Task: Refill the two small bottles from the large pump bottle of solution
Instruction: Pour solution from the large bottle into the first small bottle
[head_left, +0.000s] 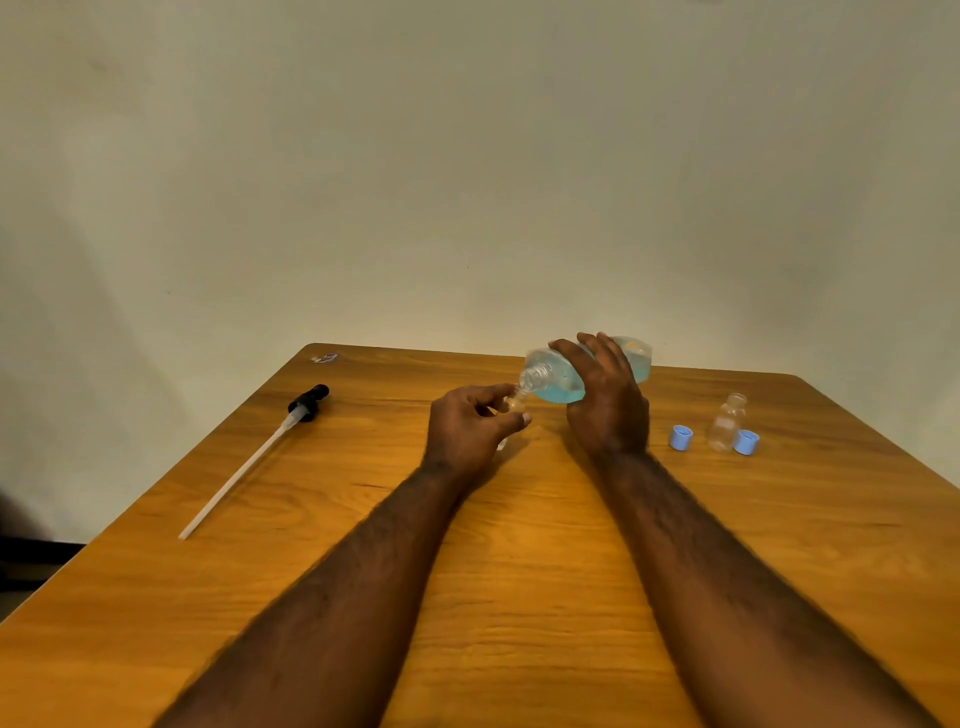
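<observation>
My right hand (608, 400) grips the large clear bottle (558, 371) of blue solution, tipped on its side with its open neck pointing left and down. Its neck meets the mouth of a small clear bottle (514, 402), which my left hand (470, 431) holds; my fingers hide most of that bottle. A second small clear bottle (727, 422) stands uncapped at the right, with nothing visible inside. Two light blue caps (680, 436) (746, 442) lie beside it.
The black pump head with its long white tube (249, 457) lies on the wooden table (519, 571) at the left. A small clear scrap (324, 357) sits at the far left corner. A plain wall stands behind the table.
</observation>
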